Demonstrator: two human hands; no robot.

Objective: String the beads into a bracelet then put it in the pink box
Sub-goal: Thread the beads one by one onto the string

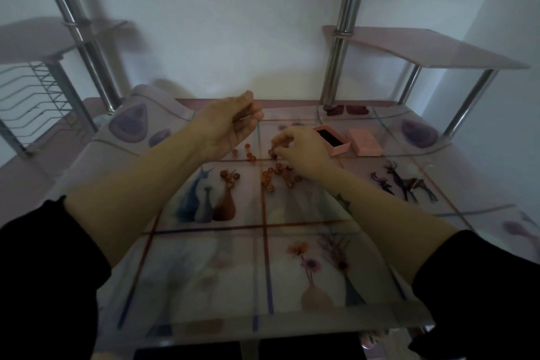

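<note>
Left hand (230,123) pinches a thin strand (245,117); right hand (301,149), at frame centre, pinches a bead (274,152), hiding some glossy orange beads (277,175) beside the open pink box (331,140).

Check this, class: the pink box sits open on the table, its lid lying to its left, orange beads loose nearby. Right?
No. The head view shows the lid to the right of the open pink box, not left; orange beads do lie loose nearby.
</note>
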